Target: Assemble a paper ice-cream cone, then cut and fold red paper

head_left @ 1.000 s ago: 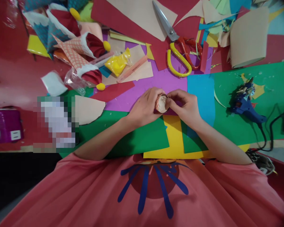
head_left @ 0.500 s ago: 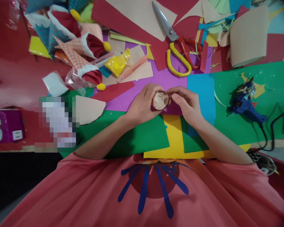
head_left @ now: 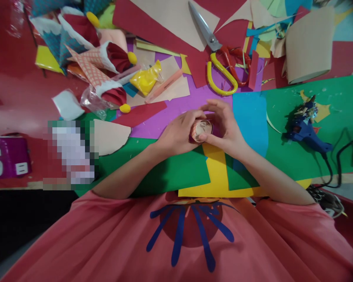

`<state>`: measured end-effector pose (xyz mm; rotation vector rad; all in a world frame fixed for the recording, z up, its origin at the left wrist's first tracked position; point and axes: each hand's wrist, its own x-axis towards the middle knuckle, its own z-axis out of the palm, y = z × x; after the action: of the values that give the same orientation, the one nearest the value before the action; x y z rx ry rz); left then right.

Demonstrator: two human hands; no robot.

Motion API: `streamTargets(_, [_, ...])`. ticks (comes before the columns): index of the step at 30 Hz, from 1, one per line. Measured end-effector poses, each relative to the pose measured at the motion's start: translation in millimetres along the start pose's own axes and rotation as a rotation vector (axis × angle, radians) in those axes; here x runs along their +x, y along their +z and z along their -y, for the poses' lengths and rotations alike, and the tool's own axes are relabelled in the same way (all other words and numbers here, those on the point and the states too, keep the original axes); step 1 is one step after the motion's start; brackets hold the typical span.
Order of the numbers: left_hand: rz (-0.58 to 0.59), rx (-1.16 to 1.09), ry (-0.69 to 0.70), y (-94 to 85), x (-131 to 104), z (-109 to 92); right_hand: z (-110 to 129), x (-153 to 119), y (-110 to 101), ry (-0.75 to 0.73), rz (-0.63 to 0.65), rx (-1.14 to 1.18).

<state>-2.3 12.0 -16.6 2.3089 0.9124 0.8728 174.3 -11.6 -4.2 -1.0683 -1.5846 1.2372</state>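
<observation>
Between my hands is a small rolled paper cone (head_left: pixel 202 130), its round open end facing up at me. An orange pattern shows on its outside and the inside is pale. My left hand (head_left: pixel 178 131) is wrapped round its left side. My right hand (head_left: pixel 228 131) curves round from the right, with the thumb pressed on the near rim and the fingers arched over the far side. The cone's lower part is hidden by the hands. Purple paper (head_left: pixel 153 124) lies beneath.
Large scissors (head_left: pixel 220 58) lie beyond my hands. Patterned cones with red and white ends (head_left: pixel 113 94) are at the far left. A blue glue gun (head_left: pixel 306 133) rests on green paper (head_left: pixel 335 102) at the right. A beige tube (head_left: pixel 310 45) stands behind it.
My right hand has moved left and closer round the cone, its thumb now over the rim. The cone has shifted slightly toward me; my left hand keeps its hold.
</observation>
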Motion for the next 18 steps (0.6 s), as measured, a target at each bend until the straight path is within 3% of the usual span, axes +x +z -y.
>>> streamTargets(4, [0.081, 0.045, 0.015, -0.2, -1.9, -0.2, -3.2, 0.3, 3.2, 0.028, 0.057, -0.052])
streamTargets(12, [0.102, 0.023, 0.022, 1.3, -2.0, -1.7, -1.0, -0.3, 5.6, 0.058, 0.052, -0.037])
streamTargets(15, [0.055, -0.011, 0.004, -0.3, -1.3, -4.1, 0.7, 1.9, 2.2, 0.064, 0.025, 0.078])
streamTargets(18, [-0.028, -0.050, 0.032, -2.8, 0.1, -2.8, 3.8, 4.9, -3.6, 0.062, -0.106, 0.162])
